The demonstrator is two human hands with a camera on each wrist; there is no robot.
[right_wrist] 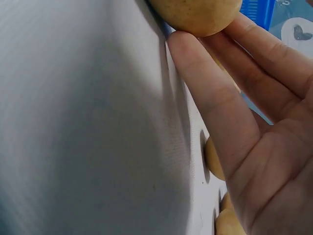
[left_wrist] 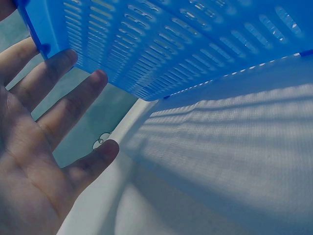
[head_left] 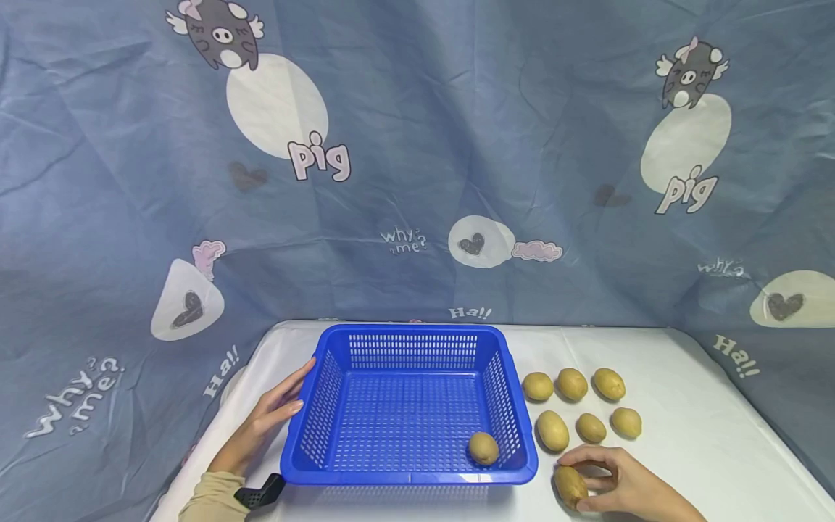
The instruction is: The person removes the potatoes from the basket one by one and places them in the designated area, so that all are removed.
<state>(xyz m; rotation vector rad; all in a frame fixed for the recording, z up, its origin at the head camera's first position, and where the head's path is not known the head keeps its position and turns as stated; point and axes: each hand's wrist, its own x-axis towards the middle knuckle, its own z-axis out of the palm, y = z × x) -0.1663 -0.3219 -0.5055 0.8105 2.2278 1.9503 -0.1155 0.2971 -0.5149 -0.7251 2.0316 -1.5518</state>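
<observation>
The blue basket [head_left: 404, 406] sat on the white desk [head_left: 704, 435] with one potato [head_left: 483, 448] inside. The left hand [head_left: 274, 417] lay flat against its side, fingers straight. The right hand [head_left: 620, 487] curled its fingers round another potato [head_left: 570, 486] on the desk. Six potatoes [head_left: 580, 406] lay nearby. The right wrist was cut off.

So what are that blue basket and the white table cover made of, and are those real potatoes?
The blue basket looks like moulded plastic: glossy, uniform colour, walls of regular slots. The table cover seems to be matte white cloth; the left wrist view shows a fine weave. The potato that the right hand holds has dull, speckled tan skin, so it looks real, though a good imitation cannot be ruled out.
</observation>
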